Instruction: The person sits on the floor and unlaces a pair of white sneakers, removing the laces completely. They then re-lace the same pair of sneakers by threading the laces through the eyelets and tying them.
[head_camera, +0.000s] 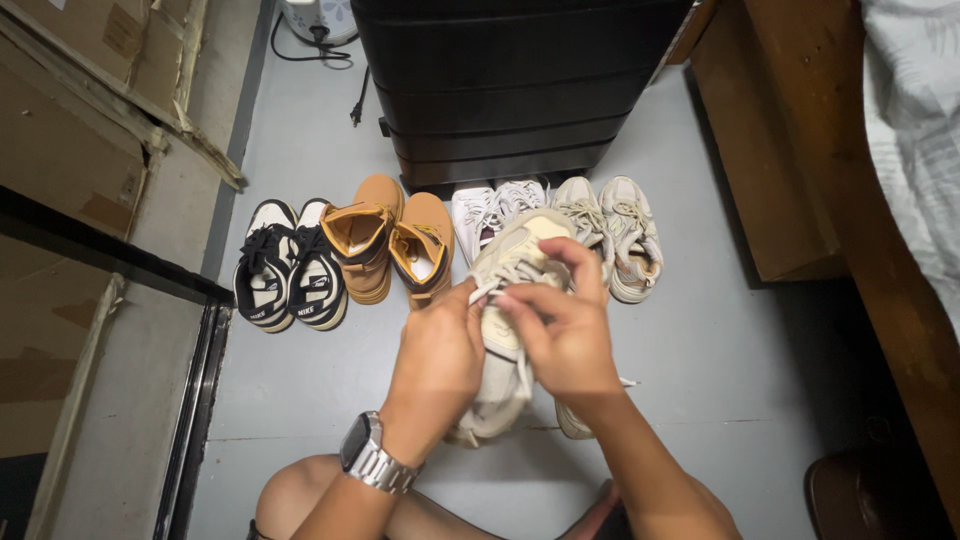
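Observation:
I hold a beige sneaker (520, 245) up over the grey floor, its toe pointing away from me. My left hand (437, 355), with a metal watch on the wrist, grips its left side and pinches a lace. My right hand (563, 330) wraps the right side, fingers pulling at the white laces. A second beige shoe (572, 422) peeks out on the floor under my right wrist.
A row of shoes lines the floor: black-and-white sneakers (290, 265), tan boots (390, 240), white sneakers (492, 205), beige sneakers (615, 230). Behind them stands a black suitcase (500, 85). Cardboard boxes (70, 120) at left, wooden bed frame (790, 140) at right.

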